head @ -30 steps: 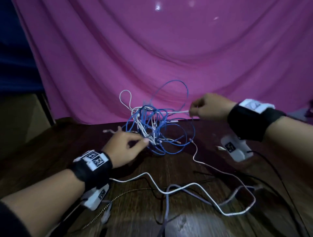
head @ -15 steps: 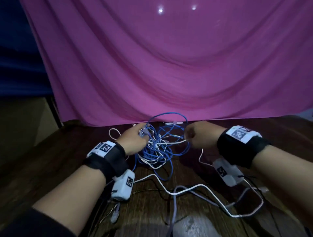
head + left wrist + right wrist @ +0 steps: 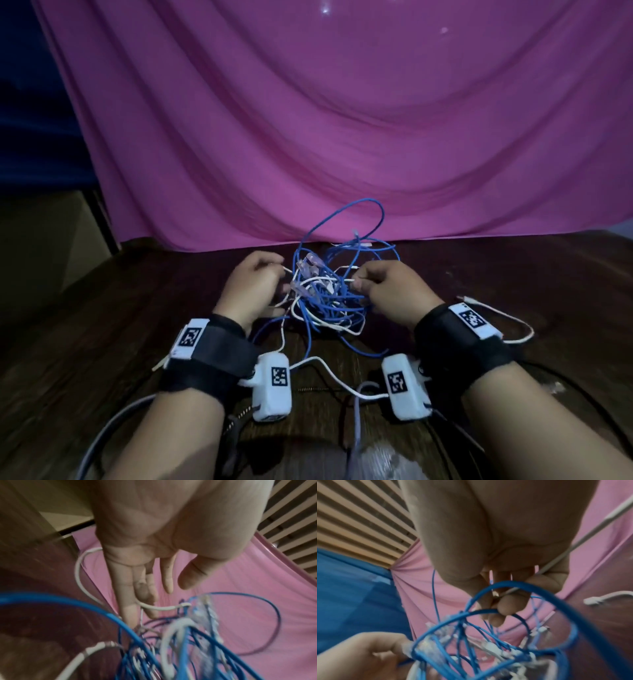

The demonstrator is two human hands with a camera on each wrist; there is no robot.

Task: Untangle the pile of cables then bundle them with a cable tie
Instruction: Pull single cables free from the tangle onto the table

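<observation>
A tangle of blue and white cables (image 3: 329, 291) with clear plugs lies on the dark wooden table (image 3: 102, 325), between my hands. At its left edge my left hand (image 3: 255, 287) has a white cable (image 3: 154, 607) caught between its fingers; the thumb stands apart. My right hand (image 3: 387, 291) is on the right side of the tangle and pinches another white cable (image 3: 556, 561) between thumb and curled fingers (image 3: 510, 604). Blue loops (image 3: 522, 586) cross in front of those fingers. I see no cable tie.
A pink cloth (image 3: 342, 137) hangs behind the table. A loose white cable (image 3: 329, 373) runs across the table near my wrists, and another (image 3: 513, 322) curves off to the right. Black leads (image 3: 582, 394) lie at the right, and a braided cable (image 3: 239, 414) near the front.
My right hand, which was drawing a white cable out to the right, has come back in to the tangle. Both hands now sit close on either side of it.
</observation>
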